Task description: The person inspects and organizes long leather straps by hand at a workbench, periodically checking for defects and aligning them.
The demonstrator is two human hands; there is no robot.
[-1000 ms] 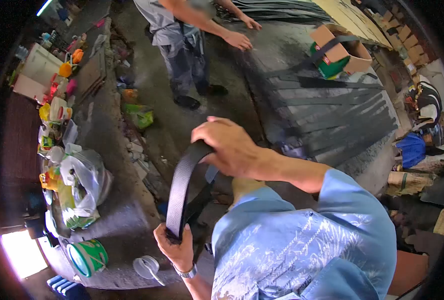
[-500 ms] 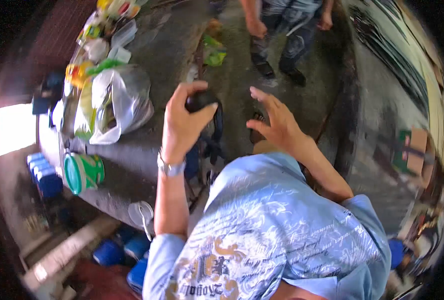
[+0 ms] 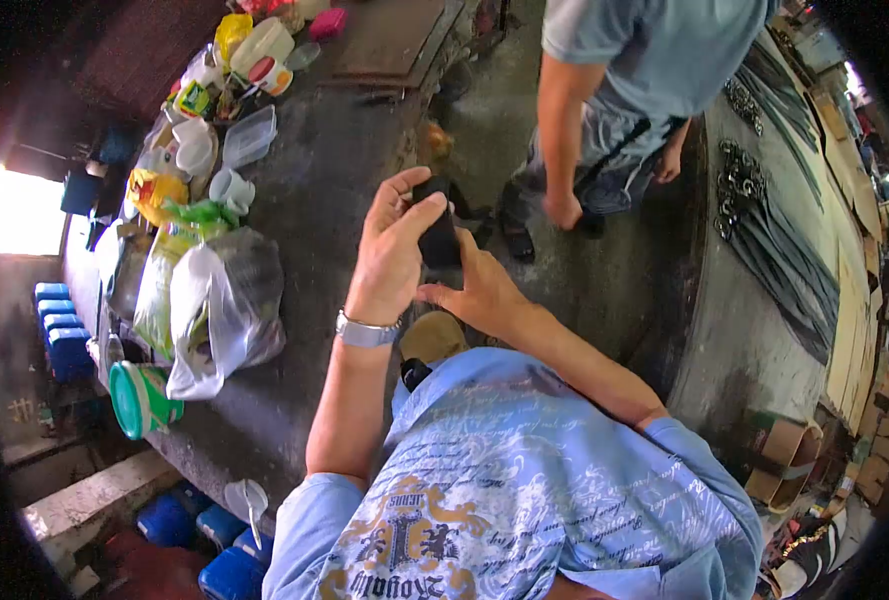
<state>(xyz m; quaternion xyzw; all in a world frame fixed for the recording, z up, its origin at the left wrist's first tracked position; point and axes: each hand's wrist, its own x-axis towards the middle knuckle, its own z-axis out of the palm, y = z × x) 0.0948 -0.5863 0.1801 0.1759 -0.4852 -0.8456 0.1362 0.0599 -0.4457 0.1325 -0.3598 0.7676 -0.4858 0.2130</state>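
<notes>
My left hand [image 3: 392,250], the one with the wristwatch [image 3: 365,331], is clamped on a black strap [image 3: 437,236]. The thumb presses on one side and the fingers curl over its top. The strap is bunched short and held up in front of my chest, above the floor between the two work surfaces.

My right hand [image 3: 476,293] sits just under and beside the strap, with the thumb stretched toward my left wrist and a finger lying along the strap's edge. It touches the strap, but I cannot tell whether it really grips it.

To my left, the grey surface [image 3: 329,160] carries a white plastic bag [image 3: 219,310], a green tub [image 3: 140,400] lying on its side, a clear container [image 3: 249,136] and other tubs and packets. Blue canisters [image 3: 59,325] stand below it.

Ahead of me stands another person [image 3: 634,60], one hand [image 3: 564,211] hanging down. More dark straps [image 3: 789,265] lie in a row on the surface to my right, near a cardboard box [image 3: 779,455].
</notes>
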